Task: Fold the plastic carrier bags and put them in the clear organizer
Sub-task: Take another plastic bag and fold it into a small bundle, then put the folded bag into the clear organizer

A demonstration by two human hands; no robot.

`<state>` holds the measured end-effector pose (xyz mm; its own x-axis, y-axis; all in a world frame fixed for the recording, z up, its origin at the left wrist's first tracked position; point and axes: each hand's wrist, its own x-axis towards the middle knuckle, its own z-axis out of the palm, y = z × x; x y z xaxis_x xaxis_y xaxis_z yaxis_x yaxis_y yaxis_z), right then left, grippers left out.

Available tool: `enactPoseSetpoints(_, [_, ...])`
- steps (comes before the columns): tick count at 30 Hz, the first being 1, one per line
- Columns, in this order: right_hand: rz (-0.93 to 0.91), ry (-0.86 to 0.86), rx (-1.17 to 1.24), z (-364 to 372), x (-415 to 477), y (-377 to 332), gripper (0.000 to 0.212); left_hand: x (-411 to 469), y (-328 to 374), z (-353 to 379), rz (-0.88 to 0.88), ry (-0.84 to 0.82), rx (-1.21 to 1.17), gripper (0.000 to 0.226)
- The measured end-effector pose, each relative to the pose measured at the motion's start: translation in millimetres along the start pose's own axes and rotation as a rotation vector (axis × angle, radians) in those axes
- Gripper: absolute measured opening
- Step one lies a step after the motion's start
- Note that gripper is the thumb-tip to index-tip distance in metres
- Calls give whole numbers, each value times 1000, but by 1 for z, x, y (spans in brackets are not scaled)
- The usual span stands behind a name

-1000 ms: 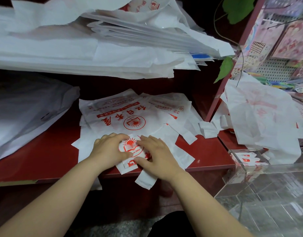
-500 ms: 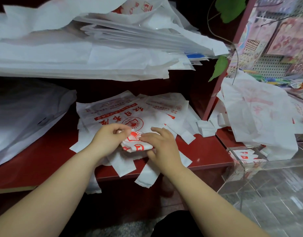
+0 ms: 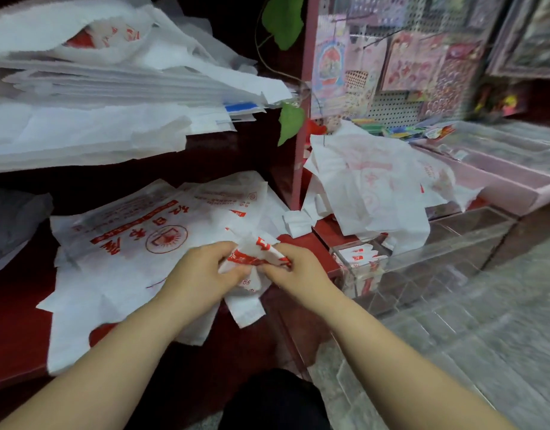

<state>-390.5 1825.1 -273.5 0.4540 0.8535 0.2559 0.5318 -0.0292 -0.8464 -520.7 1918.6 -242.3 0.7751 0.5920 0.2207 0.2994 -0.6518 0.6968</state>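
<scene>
A small folded white carrier bag with red print is held between both hands just above the front edge of the red shelf. My left hand grips its left side and my right hand pinches its right side. A loose white handle strip hangs below the fold. Beneath lie flat white bags with red lettering. The clear organizer stands to the right, with folded bags in its near-left compartment.
A thick stack of white bags fills the upper shelf. Loose crumpled bags lie right of the red post. Green leaves hang by the post. A pegboard with packets and pink trays stands at the back right.
Both hands have lifted the folded bag off the flat pile and shifted it to the right. The camera has also swung right, showing more of the organizer.
</scene>
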Motion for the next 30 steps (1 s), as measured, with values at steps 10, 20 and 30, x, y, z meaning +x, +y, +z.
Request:
enactPoseSetpoints(10, [93, 367, -214, -108, -45, 76, 23, 24, 44, 103, -9, -22, -28, 14])
enactPoseSetpoints(20, [195, 150, -679, -160, -51, 130, 59, 33, 78, 147, 116, 10, -125, 23])
enactPoseSetpoints(30, [222, 119, -310, -172, -52, 131, 52, 34, 85, 196, 303, -44, 669, 25])
